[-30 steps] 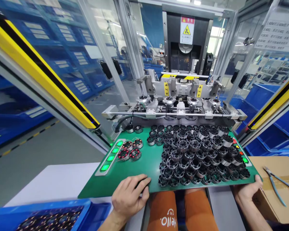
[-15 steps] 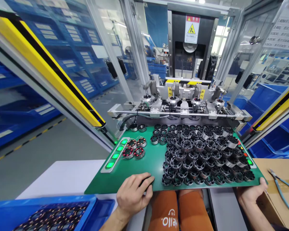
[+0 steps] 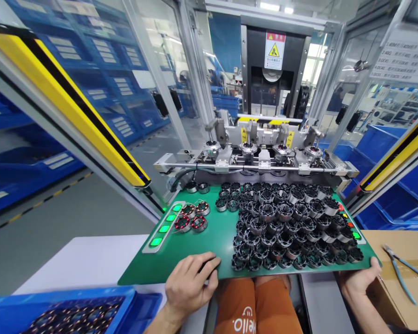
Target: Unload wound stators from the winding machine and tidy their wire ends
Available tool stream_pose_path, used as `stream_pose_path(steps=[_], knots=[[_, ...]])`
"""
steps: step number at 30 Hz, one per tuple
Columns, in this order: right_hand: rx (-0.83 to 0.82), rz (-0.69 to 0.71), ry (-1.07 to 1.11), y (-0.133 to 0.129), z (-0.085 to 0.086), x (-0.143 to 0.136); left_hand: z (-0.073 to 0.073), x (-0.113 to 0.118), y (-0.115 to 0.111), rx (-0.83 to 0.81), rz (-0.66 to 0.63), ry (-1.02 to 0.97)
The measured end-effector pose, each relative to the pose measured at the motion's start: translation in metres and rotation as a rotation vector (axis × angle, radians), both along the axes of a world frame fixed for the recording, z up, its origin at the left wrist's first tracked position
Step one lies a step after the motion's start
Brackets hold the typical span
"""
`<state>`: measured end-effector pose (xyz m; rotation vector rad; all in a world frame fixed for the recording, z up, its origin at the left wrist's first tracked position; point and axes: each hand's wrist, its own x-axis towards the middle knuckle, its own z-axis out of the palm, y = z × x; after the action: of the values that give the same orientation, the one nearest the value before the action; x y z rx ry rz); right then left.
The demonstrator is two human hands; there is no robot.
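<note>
- The left hand [image 3: 191,284] rests at the front edge of the green, flat tabletop [image 3: 209,246], left of its middle; its fingers are curled, and whether they pinch anything cannot be told.
- The right hand [image 3: 361,277] is at the tabletop's front right corner, thumb against the edge; its other fingers are hidden, so their grip cannot be told.
- Black-and-silver ring-shaped cores [image 3: 293,227] crowd the tabletop's right half, many stacked, reaching from the rear edge nearly to the front edge.
- Four more such cores [image 3: 222,204] sit just left of the stacks, near the rear edge; another pair [image 3: 198,187] stands near the rear left corner.
- Four copper-wound metal rings [image 3: 197,218], the front two with red, lie near the left edge, beside a grey strip with four lit green buttons [image 3: 164,229].
- Behind the rear edge stands a silver metal fixture [image 3: 264,160] with four round seats, each bearing a ring.
- Beyond the right edge, blue-handled metal pliers [image 3: 400,276] lie on a brown cardboard box [image 3: 392,301].
- Past the front left corner, a blue plastic bin [image 3: 127,299] holds copper-coloured rings [image 3: 80,316].
</note>
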<state>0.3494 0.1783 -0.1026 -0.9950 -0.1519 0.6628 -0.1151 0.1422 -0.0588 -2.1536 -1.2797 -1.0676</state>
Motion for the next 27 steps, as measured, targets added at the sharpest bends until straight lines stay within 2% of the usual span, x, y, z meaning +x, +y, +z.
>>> stream_pose_path(steps=[6, 19, 27], knots=[[0.035, 0.001, -0.026, 0.0013, 0.0005, -0.0011, -0.0017, -0.0013, -0.0006, 0.005, 0.001, 0.014], [0.004, -0.022, 0.031, 0.0003, -0.0030, 0.0019, -0.0019, -0.0028, 0.0001, 0.001, -0.017, 0.023], [0.072, -0.021, -0.031, 0.0021, 0.0063, -0.0040, 0.0016, 0.0015, -0.0001, 0.005, -0.023, -0.015]])
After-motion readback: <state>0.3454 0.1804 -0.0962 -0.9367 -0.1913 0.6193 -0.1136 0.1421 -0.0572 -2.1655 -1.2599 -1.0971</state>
